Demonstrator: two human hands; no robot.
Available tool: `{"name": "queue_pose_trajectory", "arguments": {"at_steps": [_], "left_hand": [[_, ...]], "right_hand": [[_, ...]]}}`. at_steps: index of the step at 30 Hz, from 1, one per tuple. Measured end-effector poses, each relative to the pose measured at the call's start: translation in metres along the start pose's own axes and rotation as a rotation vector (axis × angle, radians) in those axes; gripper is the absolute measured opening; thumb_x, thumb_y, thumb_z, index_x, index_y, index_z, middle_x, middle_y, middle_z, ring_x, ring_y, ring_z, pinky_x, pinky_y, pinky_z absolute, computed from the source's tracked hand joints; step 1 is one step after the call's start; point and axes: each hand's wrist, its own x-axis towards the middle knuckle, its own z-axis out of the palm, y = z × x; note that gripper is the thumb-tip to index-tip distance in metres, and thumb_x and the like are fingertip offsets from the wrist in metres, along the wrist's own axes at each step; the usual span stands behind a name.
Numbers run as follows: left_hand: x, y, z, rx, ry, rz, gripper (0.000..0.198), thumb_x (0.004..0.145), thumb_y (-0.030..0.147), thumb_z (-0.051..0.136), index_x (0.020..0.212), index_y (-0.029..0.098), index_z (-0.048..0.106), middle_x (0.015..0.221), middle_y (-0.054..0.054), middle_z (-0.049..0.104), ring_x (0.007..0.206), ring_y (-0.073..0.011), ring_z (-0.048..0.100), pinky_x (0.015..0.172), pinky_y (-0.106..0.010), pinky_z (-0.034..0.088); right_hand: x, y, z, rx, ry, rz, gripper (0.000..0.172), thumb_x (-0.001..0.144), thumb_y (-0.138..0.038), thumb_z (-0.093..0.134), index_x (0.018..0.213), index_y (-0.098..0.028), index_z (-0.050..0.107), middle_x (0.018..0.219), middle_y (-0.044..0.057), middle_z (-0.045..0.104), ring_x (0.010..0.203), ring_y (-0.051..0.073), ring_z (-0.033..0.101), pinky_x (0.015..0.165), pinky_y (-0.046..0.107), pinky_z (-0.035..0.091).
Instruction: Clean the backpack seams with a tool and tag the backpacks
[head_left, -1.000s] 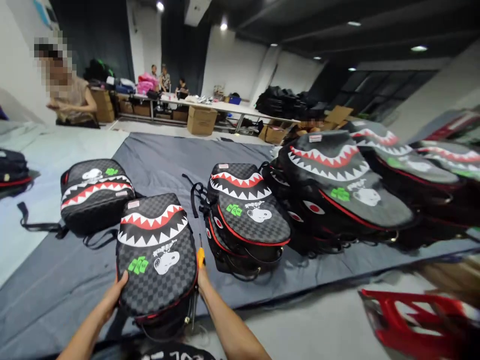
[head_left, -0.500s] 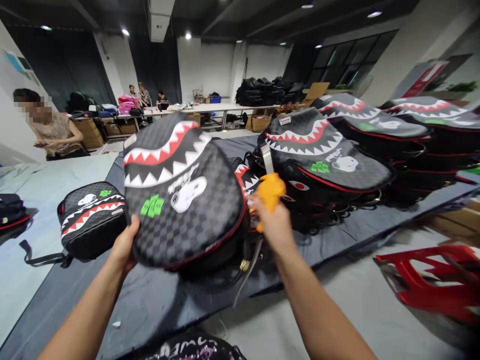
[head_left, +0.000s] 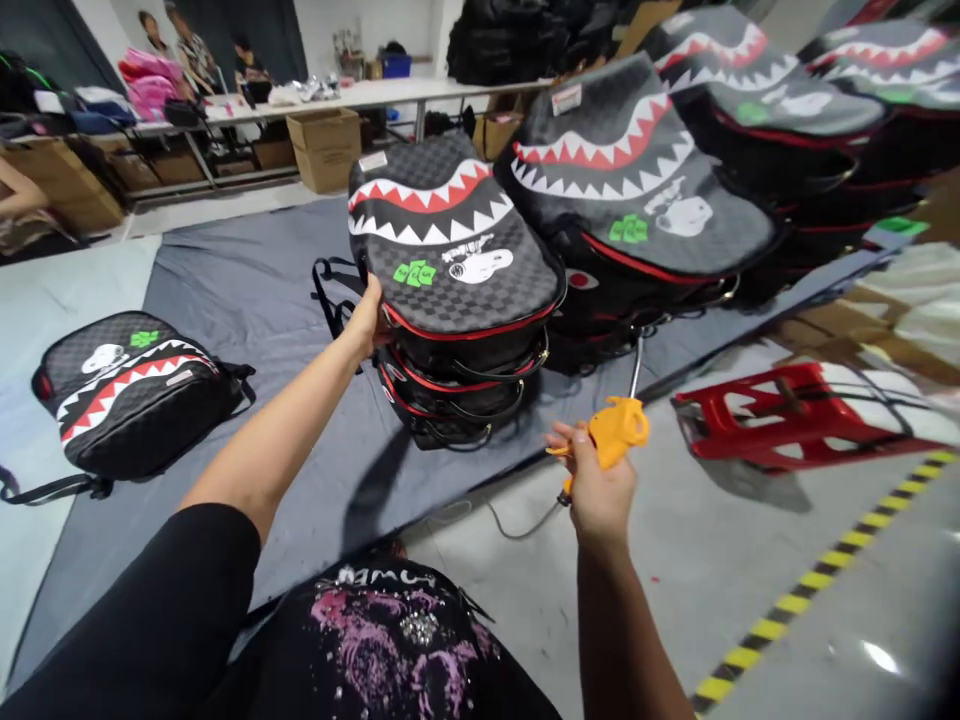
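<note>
My left hand [head_left: 367, 318] grips the near left edge of a grey checkered backpack [head_left: 450, 245] with a red-and-white shark mouth. That backpack lies on top of a short stack of the same backpacks [head_left: 457, 385] on a grey sheet [head_left: 247, 290]. My right hand [head_left: 596, 490] is closed round an orange-handled tool [head_left: 615, 430] with a thin metal shaft pointing up and a cord trailing from it. It hovers over the bare floor, to the right of the stack.
Taller stacks of shark backpacks [head_left: 637, 190] fill the right side. A single backpack [head_left: 127, 385] lies at the left. A red plastic stool [head_left: 780, 415] lies on its side at the right, near a yellow-black floor stripe [head_left: 817, 575]. Tables, cardboard boxes [head_left: 326, 145] and several people are behind.
The backpack that both hands lifted from the sheet has been set on top of the short stack. My right hand has come off it and dropped back over the floor with the orange tool.
</note>
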Motion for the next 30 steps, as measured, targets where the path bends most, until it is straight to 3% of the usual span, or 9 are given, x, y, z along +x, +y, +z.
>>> {"name": "queue_pose_trajectory", "arguments": {"at_steps": [4, 6, 9, 12, 17, 21, 24, 27, 30], "left_hand": [[-0.016, -0.027, -0.033, 0.099, 0.060, 0.055, 0.069, 0.089, 0.074, 0.034, 0.143, 0.033, 0.045, 0.134, -0.008, 0.060, 0.114, -0.0263, 0.063, 0.092, -0.042, 0.054], [-0.033, -0.050, -0.067, 0.217, 0.161, 0.072, 0.069, 0.091, 0.071, 0.037, 0.149, 0.035, 0.034, 0.147, -0.008, 0.049, 0.121, -0.0262, 0.059, 0.095, -0.043, 0.053], [-0.069, -0.089, -0.140, 0.557, 0.370, 0.117, 0.067, 0.095, 0.059, 0.043, 0.152, 0.026, 0.032, 0.155, -0.011, 0.039, 0.135, -0.0280, 0.047, 0.109, -0.046, 0.041], [-0.107, -0.112, -0.224, 1.026, 0.611, 0.068, 0.069, 0.093, 0.042, 0.052, 0.152, 0.013, 0.030, 0.159, -0.019, 0.029, 0.149, -0.0295, 0.023, 0.121, -0.045, 0.024], [-0.135, -0.100, -0.350, 1.562, 0.857, -0.129, 0.096, 0.080, 0.040, 0.070, 0.155, 0.011, 0.019, 0.162, -0.027, 0.006, 0.150, -0.0436, 0.003, 0.116, -0.064, 0.015], [-0.132, -0.074, -0.426, 1.700, 0.745, -0.185, 0.101, 0.074, 0.037, 0.077, 0.155, 0.011, 0.021, 0.159, -0.027, 0.020, 0.146, -0.0442, 0.021, 0.114, -0.062, 0.020], [-0.124, -0.059, -0.463, 1.672, 0.581, -0.173, 0.070, 0.082, 0.033, 0.067, 0.145, 0.012, 0.043, 0.141, -0.023, 0.051, 0.129, -0.0390, 0.047, 0.106, -0.050, 0.037], [-0.119, -0.055, -0.475, 1.644, 0.468, -0.142, 0.039, 0.091, 0.030, 0.053, 0.124, 0.011, 0.063, 0.112, -0.020, 0.069, 0.111, -0.0330, 0.060, 0.097, -0.043, 0.043], [-0.128, -0.057, -0.459, 1.619, 0.362, -0.110, 0.034, 0.094, 0.032, 0.048, 0.110, 0.011, 0.069, 0.099, -0.019, 0.071, 0.100, -0.0314, 0.065, 0.089, -0.040, 0.047]], "right_hand": [[-0.024, 0.008, -0.010, -0.069, 0.090, -0.117, 0.047, 0.084, -0.052, 0.062, 0.109, -0.013, 0.061, 0.097, 0.011, 0.072, 0.077, 0.019, 0.070, 0.086, 0.044, 0.055], [-0.043, 0.011, -0.002, -0.159, -0.002, -0.210, 0.040, 0.089, -0.050, 0.055, 0.103, -0.013, 0.065, 0.098, 0.012, 0.073, 0.085, 0.022, 0.071, 0.093, 0.046, 0.052], [-0.085, 0.023, 0.023, -0.306, -0.439, -0.189, 0.037, 0.088, -0.050, 0.054, 0.087, -0.017, 0.070, 0.091, 0.011, 0.074, 0.090, 0.026, 0.070, 0.087, 0.040, 0.054], [-0.133, 0.045, 0.053, -0.446, -0.856, 0.005, 0.040, 0.085, -0.053, 0.058, 0.097, -0.017, 0.071, 0.083, 0.008, 0.075, 0.082, 0.027, 0.071, 0.072, 0.033, 0.056], [-0.172, 0.080, 0.108, -0.603, -0.894, 0.131, 0.057, 0.081, -0.066, 0.055, 0.097, -0.013, 0.071, 0.092, 0.013, 0.076, 0.092, 0.030, 0.071, 0.079, 0.034, 0.055], [-0.181, 0.083, 0.156, -0.676, -1.023, 0.065, 0.064, 0.082, -0.069, 0.051, 0.102, -0.012, 0.070, 0.086, 0.010, 0.075, 0.083, 0.027, 0.071, 0.073, 0.030, 0.054], [-0.193, 0.084, 0.181, -0.778, -0.996, 0.028, 0.065, 0.085, -0.064, 0.046, 0.120, -0.012, 0.066, 0.105, 0.012, 0.075, 0.100, 0.026, 0.070, 0.078, 0.026, 0.054], [-0.214, 0.094, 0.194, -0.826, -0.968, 0.034, 0.065, 0.088, -0.058, 0.041, 0.132, -0.013, 0.058, 0.122, 0.013, 0.069, 0.117, 0.024, 0.064, 0.090, 0.025, 0.052], [-0.234, 0.104, 0.201, -0.851, -0.970, 0.078, 0.068, 0.088, -0.059, 0.041, 0.134, -0.012, 0.056, 0.123, 0.014, 0.068, 0.118, 0.026, 0.063, 0.094, 0.028, 0.051]]}}
